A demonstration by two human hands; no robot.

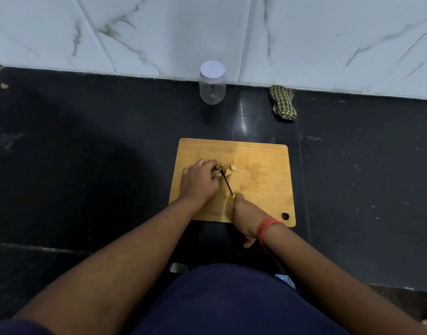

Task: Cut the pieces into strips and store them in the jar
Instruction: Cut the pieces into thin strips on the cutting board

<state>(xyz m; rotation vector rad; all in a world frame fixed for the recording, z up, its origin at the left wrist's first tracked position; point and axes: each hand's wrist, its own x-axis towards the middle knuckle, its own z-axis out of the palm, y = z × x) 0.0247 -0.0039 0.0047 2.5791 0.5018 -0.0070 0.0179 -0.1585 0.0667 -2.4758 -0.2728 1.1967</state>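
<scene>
Head view only. Left hand (200, 180) curled over pale pieces (217, 170) on board (261, 172), fingers bent and clamping them down. Right hand (244, 211) clenched round knife (228, 185) handle, blade running forward and leftward from that fist, edge laid against pieces just beside left fingertips. Few cut bits (231, 169) lying loose just right of blade tip. Jar (212, 83) standing upright well beyond both hands, at foot of wall, lid on, seemingly empty.

Step in hand, by judgement: slicing, with storing not yet begun. Best done with left fingertips tucked back and knuckles guiding flat of blade; tip kept down on board, cuts narrow and parallel for even strips; left hand walked back a little after each stroke. Small, lumpy pieces likely to roll, so firm downward pressure and flat side down where possible. Strips best swept right, clear of uncut stock. Lid to come off jar before any transfer.

Hard to make out: pieces mostly hidden beneath left hand, so count, shape and kind uncertain. Knife handle buried in right fist, only a yellow fleck showing. Blade thin and dark, exact contact point unclear. Jar contents unreadable through glare. Cloth (282, 102) crumpled beyond right hand, near wall. Lower right corner holds something pale, cut off.
</scene>
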